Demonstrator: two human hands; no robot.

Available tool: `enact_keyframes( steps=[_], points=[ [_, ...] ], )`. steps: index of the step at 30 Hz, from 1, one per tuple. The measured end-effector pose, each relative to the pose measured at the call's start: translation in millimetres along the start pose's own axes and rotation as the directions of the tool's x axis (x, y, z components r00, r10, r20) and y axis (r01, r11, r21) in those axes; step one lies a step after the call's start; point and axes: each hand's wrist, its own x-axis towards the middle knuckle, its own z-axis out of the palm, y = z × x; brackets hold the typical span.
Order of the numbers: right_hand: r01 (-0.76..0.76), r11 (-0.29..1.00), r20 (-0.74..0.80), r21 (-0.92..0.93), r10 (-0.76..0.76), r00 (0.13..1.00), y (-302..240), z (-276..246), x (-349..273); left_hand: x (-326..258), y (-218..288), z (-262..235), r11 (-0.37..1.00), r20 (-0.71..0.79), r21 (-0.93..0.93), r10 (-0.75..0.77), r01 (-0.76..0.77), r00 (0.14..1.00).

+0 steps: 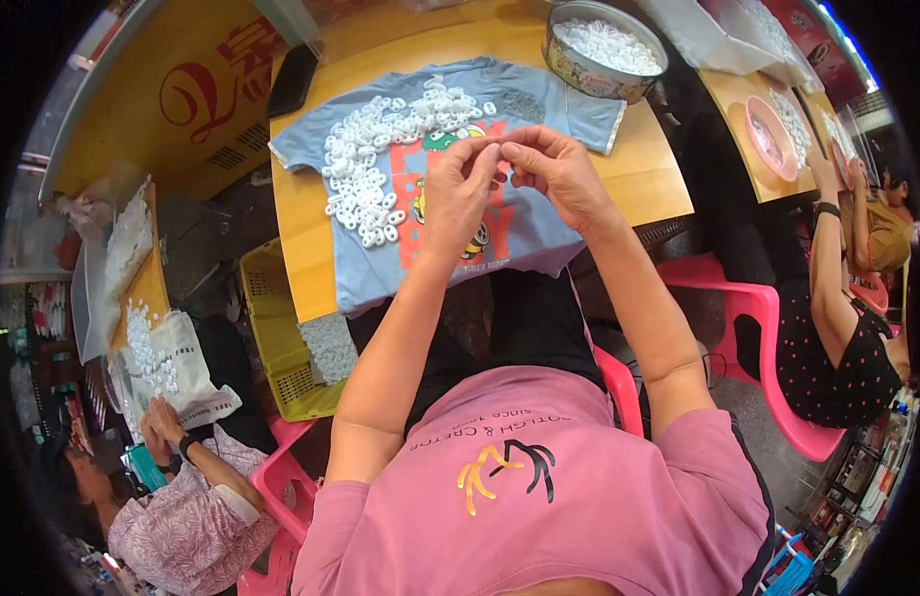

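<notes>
Over the middle of a blue-grey T-shirt point(539, 219) spread on the table, my two hands meet fingertip to fingertip. My left hand point(462, 184) is closed in a pinch, and my right hand point(557, 174) pinches against it. Whatever lies between the fingers is too small or hidden to name. Left of and beyond my hands is a heap of small white plastic pieces with two holes point(365, 169). Past my right hand, a patch of small grey parts point(520, 105) lies on the shirt.
A round tin point(604, 84) full of white pieces stands at the table's far right. A dark phone point(293, 79) lies at the far left corner. Below the left edge is a yellow crate point(266, 318). Co-workers sit on both sides, near pink chairs point(778, 368).
</notes>
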Motion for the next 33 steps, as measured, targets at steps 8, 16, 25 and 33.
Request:
enact_keyframes(
  steps=[8, 16, 25, 33],
  points=[
    [-0.015, 1.0, 0.031, 0.019, 0.015, 0.999, -3.4, -25.7, -4.5, 2.7, -8.9, 9.6, 0.98, 0.109, -0.178, -0.073, 0.092, 0.991],
    [0.034, 0.997, -0.032, -0.068, -0.036, 0.999, 1.4, -24.1, -5.5, 4.8, -18.1, 20.3, 0.998, 0.026, 0.026, 0.058, -0.059, 0.998],
    [0.165, 0.957, -0.02, -0.238, -0.175, 0.984, 5.5, -21.9, -6.7, 7.8, -13.0, 21.8, 0.979, 0.073, -0.194, -0.05, 0.064, 0.996],
    [0.133, 0.991, -0.028, -0.032, -0.134, 0.991, 11.2, -22.6, -6.1, 3.8, -5.8, 28.4, 0.98, 0.029, -0.192, -0.038, 0.042, 0.999]
  ],
)
